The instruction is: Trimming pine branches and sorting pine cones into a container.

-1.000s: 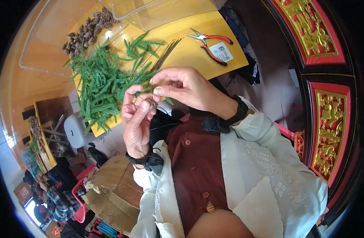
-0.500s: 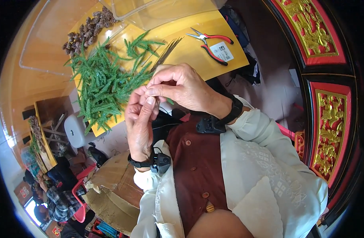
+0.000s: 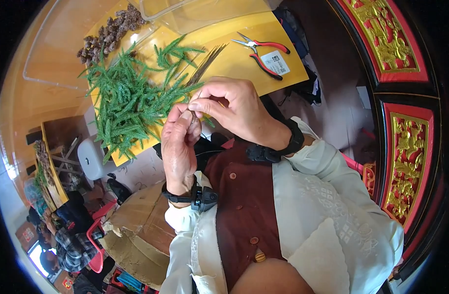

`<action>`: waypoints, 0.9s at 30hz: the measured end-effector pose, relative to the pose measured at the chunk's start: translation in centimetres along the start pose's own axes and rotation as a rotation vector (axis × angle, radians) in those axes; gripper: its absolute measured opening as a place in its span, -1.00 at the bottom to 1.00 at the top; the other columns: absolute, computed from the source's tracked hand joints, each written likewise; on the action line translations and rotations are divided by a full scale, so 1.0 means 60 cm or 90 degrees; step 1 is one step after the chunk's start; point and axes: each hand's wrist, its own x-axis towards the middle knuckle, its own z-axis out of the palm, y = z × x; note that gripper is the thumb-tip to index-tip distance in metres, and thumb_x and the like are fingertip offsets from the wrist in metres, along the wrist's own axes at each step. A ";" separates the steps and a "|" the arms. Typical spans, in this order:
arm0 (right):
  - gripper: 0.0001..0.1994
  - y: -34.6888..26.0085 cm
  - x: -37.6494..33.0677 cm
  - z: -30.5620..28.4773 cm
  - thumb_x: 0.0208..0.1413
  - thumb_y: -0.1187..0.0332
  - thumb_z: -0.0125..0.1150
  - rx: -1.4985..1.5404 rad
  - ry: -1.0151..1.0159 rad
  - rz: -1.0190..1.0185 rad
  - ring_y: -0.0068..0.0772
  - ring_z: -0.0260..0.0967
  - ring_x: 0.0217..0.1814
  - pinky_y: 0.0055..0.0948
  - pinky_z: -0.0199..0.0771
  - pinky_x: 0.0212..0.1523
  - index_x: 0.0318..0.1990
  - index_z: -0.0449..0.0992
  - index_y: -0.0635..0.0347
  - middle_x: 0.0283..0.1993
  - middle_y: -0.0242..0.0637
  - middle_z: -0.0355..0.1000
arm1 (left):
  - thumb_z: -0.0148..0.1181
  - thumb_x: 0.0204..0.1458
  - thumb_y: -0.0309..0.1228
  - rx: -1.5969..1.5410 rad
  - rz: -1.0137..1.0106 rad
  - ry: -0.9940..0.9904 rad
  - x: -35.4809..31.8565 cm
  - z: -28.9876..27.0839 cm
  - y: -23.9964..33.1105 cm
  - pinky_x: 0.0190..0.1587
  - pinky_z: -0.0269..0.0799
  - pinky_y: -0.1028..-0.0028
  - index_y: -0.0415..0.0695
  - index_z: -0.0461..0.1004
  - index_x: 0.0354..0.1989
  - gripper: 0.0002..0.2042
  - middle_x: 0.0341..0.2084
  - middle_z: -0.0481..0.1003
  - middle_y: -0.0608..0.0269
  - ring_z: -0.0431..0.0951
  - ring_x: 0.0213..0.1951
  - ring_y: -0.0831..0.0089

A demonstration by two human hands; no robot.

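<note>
By the yellow table, pinching narrowly with left hand and right hand, likely for steadiness; cannot identify anything between.

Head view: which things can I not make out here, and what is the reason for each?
Head view: what the left hand and right hand pinch, mostly hidden by the grip itself.
Head view: the clear box, cut off by the upper edge.
Head view: print on the white card, too small.
Head view: the co-worker's handiwork, too small.
</note>
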 end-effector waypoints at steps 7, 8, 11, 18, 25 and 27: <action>-0.91 0.006 -0.007 -0.010 -0.09 0.50 0.30 -0.226 -0.003 -0.220 -0.29 0.41 -0.43 -0.44 0.38 -0.43 -0.38 0.56 0.23 -0.47 -0.28 0.42 | -0.01 0.11 -0.40 0.028 0.006 0.038 0.003 -0.006 -0.007 -0.59 -0.17 0.67 -0.17 0.36 -0.36 -0.89 -0.68 0.14 0.55 -0.01 -0.64 0.76; -0.91 0.008 -0.004 -0.014 -0.09 0.50 0.30 -0.226 -0.003 -0.220 -0.29 0.41 -0.43 -0.44 0.38 -0.43 -0.38 0.56 0.23 -0.47 -0.28 0.42 | -0.01 0.11 -0.40 0.027 0.005 0.039 0.004 -0.007 -0.008 -0.59 -0.17 0.67 -0.17 0.36 -0.36 -0.89 -0.68 0.14 0.55 -0.01 -0.64 0.76; -0.88 0.016 0.008 -0.024 -0.10 0.51 0.30 -0.249 -0.072 -0.320 -0.34 0.42 -0.40 -0.45 0.39 -0.42 -0.35 0.56 0.24 -0.38 -0.28 0.41 | -0.01 0.10 -0.39 0.051 -0.011 0.048 0.002 -0.010 -0.006 -0.58 -0.16 0.67 -0.16 0.36 -0.35 -0.90 -0.69 0.12 0.56 -0.01 -0.64 0.76; -0.84 0.020 0.028 -0.044 -0.10 0.51 0.32 -0.144 -0.169 -0.283 -0.47 0.39 -0.38 -0.52 0.39 -0.40 -0.29 0.60 0.16 -0.31 -0.33 0.34 | -0.02 0.06 -0.37 0.007 -0.120 -0.005 -0.007 -0.013 0.009 -0.57 -0.14 0.67 -0.21 0.37 -0.30 -0.84 -0.64 0.14 0.53 0.03 -0.61 0.73; -0.86 0.028 0.059 -0.063 -0.09 0.49 0.33 -0.015 -0.316 -0.222 -0.51 0.40 -0.35 -0.55 0.39 -0.36 -0.31 0.63 0.14 -0.31 -0.34 0.37 | -0.01 0.07 -0.37 -0.109 -0.212 -0.155 -0.003 -0.031 0.013 -0.58 -0.07 0.67 -0.27 0.34 -0.29 -0.81 -0.62 0.14 0.48 0.08 -0.60 0.70; -0.87 0.031 0.060 -0.062 -0.09 0.48 0.33 -0.009 -0.316 -0.224 -0.49 0.41 -0.34 -0.54 0.40 -0.35 -0.32 0.63 0.15 -0.31 -0.33 0.37 | 0.00 0.07 -0.36 -0.135 -0.221 -0.172 -0.001 -0.036 0.010 -0.59 -0.06 0.67 -0.28 0.34 -0.29 -0.80 -0.62 0.14 0.47 0.07 -0.60 0.70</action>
